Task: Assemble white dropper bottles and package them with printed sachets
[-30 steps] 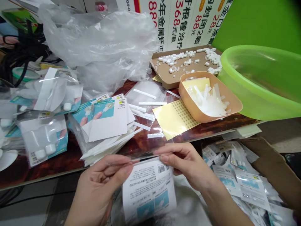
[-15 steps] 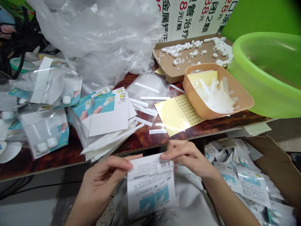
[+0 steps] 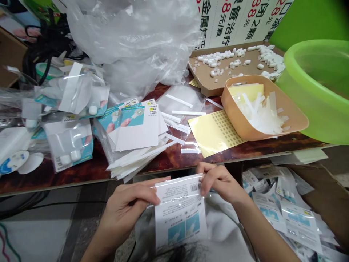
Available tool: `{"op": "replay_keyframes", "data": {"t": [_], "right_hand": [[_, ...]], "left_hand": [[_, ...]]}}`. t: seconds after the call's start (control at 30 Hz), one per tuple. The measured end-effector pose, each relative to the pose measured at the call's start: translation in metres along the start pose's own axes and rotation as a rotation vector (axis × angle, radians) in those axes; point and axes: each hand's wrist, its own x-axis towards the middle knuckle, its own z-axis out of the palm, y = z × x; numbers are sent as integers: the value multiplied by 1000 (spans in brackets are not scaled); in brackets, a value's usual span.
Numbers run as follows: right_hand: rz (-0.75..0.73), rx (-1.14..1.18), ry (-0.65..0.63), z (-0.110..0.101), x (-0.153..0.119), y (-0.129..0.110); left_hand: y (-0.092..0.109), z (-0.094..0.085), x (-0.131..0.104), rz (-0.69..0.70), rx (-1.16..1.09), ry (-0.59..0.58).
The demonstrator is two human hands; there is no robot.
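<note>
A clear plastic bag with a printed card inside [image 3: 181, 213] is held over my lap, below the table edge. Small text, a barcode and two blue pictures show on the card. My left hand [image 3: 133, 202] pinches the bag's upper left edge between thumb and fingers. At its upper right corner, beside the barcode, my right hand [image 3: 218, 182] grips the bag with bent fingers. On the table above my hands lies a stack of printed cards [image 3: 137, 136]. Next to them are clear bags with white sealing strips [image 3: 178, 127].
Packed bags [image 3: 71, 145] pile up on the left. Behind stands a large plastic sack [image 3: 136, 43]. To the right are a yellow sticker sheet [image 3: 209, 133], an orange bin [image 3: 234, 118], a cardboard tray [image 3: 207, 82] and a green basin [image 3: 294, 91]. A carton [image 3: 329, 189] holds finished-looking packets.
The view has shifted left, so the table things appear further right. Both hands still hold the bagged card; the right fingers have slid slightly along its top edge, where clear plastic now shows.
</note>
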Motion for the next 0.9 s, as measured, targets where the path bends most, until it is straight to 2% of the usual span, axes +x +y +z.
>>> {"op": "replay_keyframes", "data": {"t": [0.27, 0.43, 0.5, 0.57, 0.63, 0.7, 0.8, 0.9], "right_hand": [[24, -42, -85, -2, 3, -1], [71, -93, -117, -4, 7, -4], [89, -97, -113, -3, 6, -5], [108, -73, -83, 2, 3, -6], [114, -27, -16, 13, 0, -8], [128, 0, 132, 30, -1, -10], [241, 9, 417, 58, 3, -16], [311, 122, 552, 74, 8, -22]], "left_hand": [[1, -2, -2, 29, -93, -75], [3, 1, -7, -130, -171, -38], [7, 11, -7, -224, -275, 40], [12, 22, -6, -320, -292, 203], [17, 33, -5, -388, -241, 354], [20, 39, -5, -410, -232, 419], [19, 39, -7, -346, -279, 431], [15, 35, -9, -243, -264, 425]]}}
